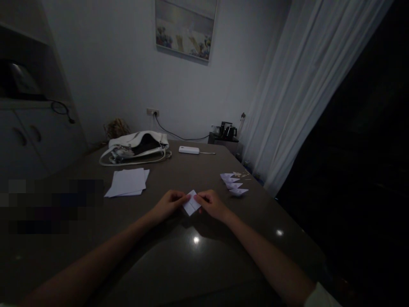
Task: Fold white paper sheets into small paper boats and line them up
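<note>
A small folded sheet of white paper (191, 206), diamond-shaped with a crease across it, is held just above the table in front of me. My left hand (171, 204) pinches its left side, the thumb lying on the near face. On the opposite side my right hand (212, 205) grips it the same way, with fingers curled behind. To the right stand several folded paper boats (238, 192) in a row. A stack of white paper sheets (128, 182) lies at the left, its edges unevenly aligned.
A white handbag (137, 147) sits at the far left of the dark table (179, 260). Near the back lies a white power bank (189, 150) with a short cable. Small scraps (240, 174) lie beside the boats. Beyond the table, a black kettle (229, 132) stands near the curtain (287, 81).
</note>
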### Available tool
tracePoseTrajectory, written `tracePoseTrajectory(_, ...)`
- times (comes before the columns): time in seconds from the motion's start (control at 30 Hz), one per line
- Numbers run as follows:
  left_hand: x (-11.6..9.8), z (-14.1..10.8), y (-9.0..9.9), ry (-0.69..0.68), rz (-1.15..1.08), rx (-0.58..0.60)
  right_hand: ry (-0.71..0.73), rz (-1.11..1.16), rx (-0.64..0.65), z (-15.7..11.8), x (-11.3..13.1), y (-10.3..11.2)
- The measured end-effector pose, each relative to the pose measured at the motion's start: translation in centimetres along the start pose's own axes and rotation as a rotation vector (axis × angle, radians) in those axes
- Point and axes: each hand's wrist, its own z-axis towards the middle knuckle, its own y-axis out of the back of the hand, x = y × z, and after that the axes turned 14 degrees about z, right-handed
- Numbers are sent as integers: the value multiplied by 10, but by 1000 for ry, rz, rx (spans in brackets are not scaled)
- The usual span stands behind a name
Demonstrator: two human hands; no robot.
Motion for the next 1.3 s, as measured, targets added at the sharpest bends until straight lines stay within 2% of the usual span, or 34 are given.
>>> tracePoseTrajectory(0.17, 0, 0, 0, -48, 14, 35, -74, 142, 13, 0, -4, 0)
tracePoseTrajectory(0.33, -2, -2, 2, -19, 60, -29, -156, 258, 86, 1, -7, 0)
tracePoseTrajectory(0.43, -6, -3, 3, -9, 55, -88, -170, 302, 60, 1, -8, 0)
tracePoseTrajectory(0.8, -7, -1, 1, -69, 54, -166, -182, 258, 207, -1, -6, 0)
tracePoseTrajectory(0.93, -8, -2, 1, -33, 22, -183, -174, 277, 234, -2, -3, 0)
tracePoseTrajectory(1.03, -9, -3, 2, 9, -20, -206, -181, 286, 203, -1, -1, -2)
tracePoseTrajectory(1.17, -9, -1, 6, -15, -21, -264, -153, 269, 43, 2, -2, -1)
tracePoseTrajectory(1.23, -9, 0, 8, -28, -13, -258, -138, 260, -27, 4, -4, 1)
tracePoseTrajectory(1.3, -8, 1, 8, -26, -5, -237, -136, 253, -43, 5, -6, 3)
